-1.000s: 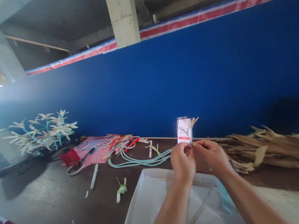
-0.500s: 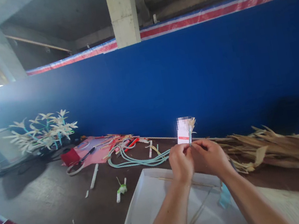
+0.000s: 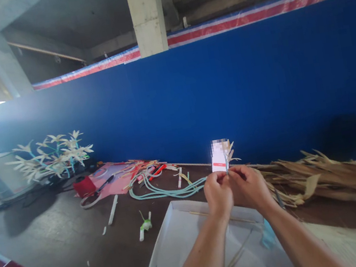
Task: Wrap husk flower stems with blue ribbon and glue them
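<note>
A small husk flower (image 3: 231, 151) with pale, narrow petals rises on a thin bluish stem between my hands. My left hand (image 3: 219, 194) is closed, pinching low on that stem. Close beside it, my right hand (image 3: 251, 186) is also closed, its thumb and fingertips meeting on the same stem. Just behind the flower stands a lit phone (image 3: 220, 163), partly blurred out. Below my forearms lies a shallow white box lid (image 3: 169, 244) with thin sticks (image 3: 240, 250) and a light-blue scrap (image 3: 267, 234) in it.
Pale-blue cords (image 3: 161, 194) loop left of my hands, near pink paper (image 3: 112, 181) and red tape (image 3: 83, 185). Dry husks (image 3: 338, 175) are heaped at right. White husk flowers (image 3: 59, 155) stand far left. A blue partition (image 3: 258, 83) closes off the table's back.
The flower has turned a little between my fingertips, and its petals show more to the right. Both hands have shifted very slightly right, still pinching the stem.
</note>
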`<action>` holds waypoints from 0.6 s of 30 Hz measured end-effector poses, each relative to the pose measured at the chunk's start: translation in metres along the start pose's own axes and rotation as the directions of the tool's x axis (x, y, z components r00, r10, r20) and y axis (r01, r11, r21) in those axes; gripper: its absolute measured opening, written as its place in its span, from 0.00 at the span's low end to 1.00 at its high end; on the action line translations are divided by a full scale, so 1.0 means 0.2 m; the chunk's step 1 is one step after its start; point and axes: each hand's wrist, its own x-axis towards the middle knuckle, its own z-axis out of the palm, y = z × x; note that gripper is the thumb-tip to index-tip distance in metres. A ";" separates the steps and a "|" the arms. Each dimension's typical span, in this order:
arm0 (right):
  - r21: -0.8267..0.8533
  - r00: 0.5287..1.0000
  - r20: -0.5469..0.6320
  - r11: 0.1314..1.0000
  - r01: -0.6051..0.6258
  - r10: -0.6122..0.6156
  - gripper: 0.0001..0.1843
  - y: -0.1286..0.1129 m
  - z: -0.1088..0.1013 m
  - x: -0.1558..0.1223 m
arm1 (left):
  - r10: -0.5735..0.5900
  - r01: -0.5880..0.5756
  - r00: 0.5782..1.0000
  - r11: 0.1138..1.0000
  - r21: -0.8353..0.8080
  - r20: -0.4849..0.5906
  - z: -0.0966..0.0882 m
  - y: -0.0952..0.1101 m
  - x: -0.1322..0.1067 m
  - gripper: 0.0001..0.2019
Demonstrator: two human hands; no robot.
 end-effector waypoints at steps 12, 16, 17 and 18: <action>0.144 0.990 0.062 0.981 -0.131 0.124 0.13 0.10 0.02 0.01 | -0.017 0.022 0.997 0.998 -0.066 0.078 -0.01 -0.01 0.01 0.06; 0.159 0.988 0.061 0.976 -0.147 0.138 0.12 0.09 0.02 0.01 | 0.023 -0.021 0.997 0.999 -0.026 0.072 -0.01 -0.02 0.02 0.06; 0.166 0.987 0.060 0.974 -0.157 0.149 0.12 0.09 0.03 0.01 | 0.037 -0.036 0.997 0.999 -0.014 0.070 -0.01 -0.03 0.02 0.06; 0.169 0.986 0.056 0.972 -0.165 0.158 0.12 0.08 0.03 0.01 | 0.054 -0.054 0.996 0.999 -0.002 0.070 -0.01 -0.03 0.02 0.06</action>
